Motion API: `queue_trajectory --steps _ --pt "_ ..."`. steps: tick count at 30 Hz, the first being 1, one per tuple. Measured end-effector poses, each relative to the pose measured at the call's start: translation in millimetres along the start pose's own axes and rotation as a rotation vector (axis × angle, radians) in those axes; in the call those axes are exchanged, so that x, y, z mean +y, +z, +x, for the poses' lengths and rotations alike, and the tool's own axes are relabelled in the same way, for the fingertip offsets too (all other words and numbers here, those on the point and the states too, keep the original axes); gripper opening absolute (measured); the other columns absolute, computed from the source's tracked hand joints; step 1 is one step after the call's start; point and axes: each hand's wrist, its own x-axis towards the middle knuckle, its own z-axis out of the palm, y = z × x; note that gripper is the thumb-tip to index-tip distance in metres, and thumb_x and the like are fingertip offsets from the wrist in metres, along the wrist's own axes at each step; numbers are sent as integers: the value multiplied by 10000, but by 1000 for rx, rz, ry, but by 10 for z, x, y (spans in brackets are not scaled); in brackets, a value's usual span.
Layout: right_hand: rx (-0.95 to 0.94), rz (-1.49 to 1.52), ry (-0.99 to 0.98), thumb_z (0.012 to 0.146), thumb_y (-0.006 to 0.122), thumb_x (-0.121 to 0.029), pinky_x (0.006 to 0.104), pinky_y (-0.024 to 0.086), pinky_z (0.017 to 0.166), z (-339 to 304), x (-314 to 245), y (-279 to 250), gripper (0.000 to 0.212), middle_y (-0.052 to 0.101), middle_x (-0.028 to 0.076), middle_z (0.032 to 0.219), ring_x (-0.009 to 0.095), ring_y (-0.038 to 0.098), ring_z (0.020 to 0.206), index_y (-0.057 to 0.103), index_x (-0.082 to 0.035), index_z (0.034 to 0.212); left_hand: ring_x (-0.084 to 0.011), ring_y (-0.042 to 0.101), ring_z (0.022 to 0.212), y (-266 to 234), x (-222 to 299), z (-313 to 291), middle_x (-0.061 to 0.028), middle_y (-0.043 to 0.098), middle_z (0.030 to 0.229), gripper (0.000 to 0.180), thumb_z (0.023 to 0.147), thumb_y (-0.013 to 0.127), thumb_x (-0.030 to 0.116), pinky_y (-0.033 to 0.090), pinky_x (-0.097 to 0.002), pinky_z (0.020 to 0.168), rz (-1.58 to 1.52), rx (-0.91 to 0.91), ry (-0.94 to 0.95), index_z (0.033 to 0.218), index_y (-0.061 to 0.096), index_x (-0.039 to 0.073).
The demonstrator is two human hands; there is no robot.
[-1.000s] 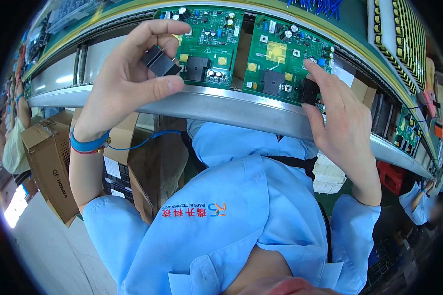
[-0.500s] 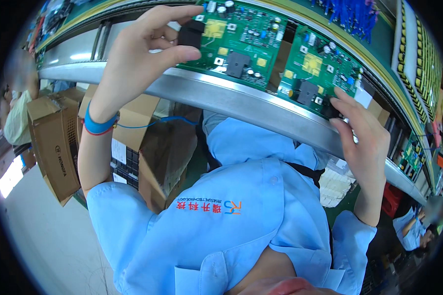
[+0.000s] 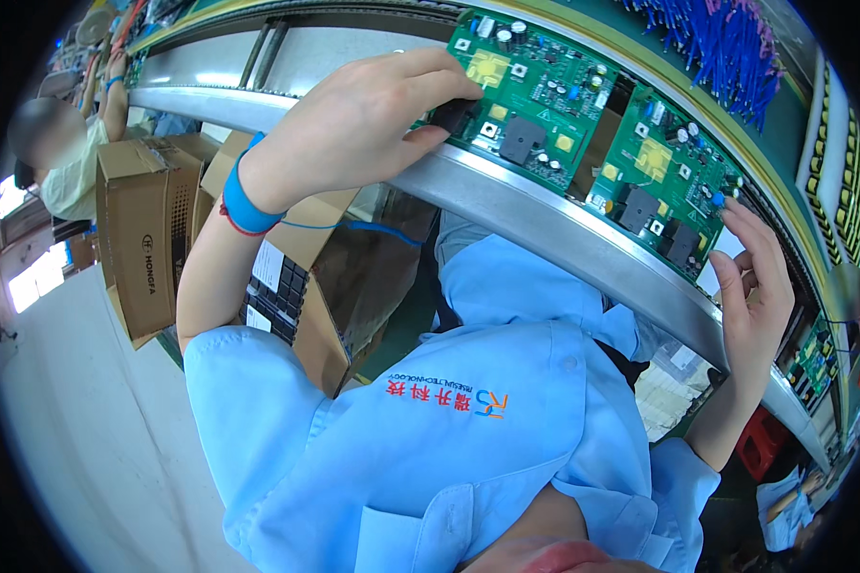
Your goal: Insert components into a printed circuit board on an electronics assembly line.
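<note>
Across the lower centre of the frame, the worker's light-blue shirt (image 3: 516,458) faces a metal rail (image 3: 545,215), which runs diagonally from upper left to lower right. Along the far side of the rail, at upper right of centre, two green circuit boards lie side by side: the left board (image 3: 511,100) and the right board (image 3: 693,205), with a narrow gap between them.

Left hand (image 3: 354,119), upper centre: thumb and fingers pinch a black corner block (image 3: 457,116) at the near-left corner of the left board. The fingers cover part of the block; whether it sits fully down cannot be told.

Right hand (image 3: 760,296), right of centre: fingers loosely curled, thumb apart from them, nothing visibly gripped. It is just beside the outer edge of the right board; fingertip contact cannot be confirmed. A black outer block (image 3: 679,243) stands on that board, near this hand. Smallest, a blue component (image 3: 719,200) is just beside the index fingertip.

Step in hand, as judged: placement of the corner block on the left board. The next move appears to call for checking alignment, pressing the block straight down until flat, then releasing it without tilt. The right hand appears available to steady the work.
</note>
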Motion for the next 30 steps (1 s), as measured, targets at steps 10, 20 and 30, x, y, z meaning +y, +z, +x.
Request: queue_trajectory --steps 10,20,30 --pt "88 70 11 831 710 -56 256 502 630 63 66 -183 300 664 88 1170 179 647 790 669 -65 1128 -392 615 956 -153 95 105 -158 599 1085 402 716 709 -16 514 -436 796 -97 -131 -88 1103 610 24" --pt "494 -418 61 837 695 -158 337 506 680 400 797 -1020 300 661 74 1031 215 624 749 661 -107 1131 -350 632 888 32 258 288 -135 602 992 422 669 750 -46 520 -405 747 -227 -30 -90 1072 635 5" --pt "420 -694 9 869 651 -278 398 478 943 1531 1359 -1510 497 598 155 1266 318 603 1100 556 -60 1306 -340 633 844 179 570 566 -130 584 935 407 681 780 63 525 -404 720 -249 -27 63 1059 635 24"
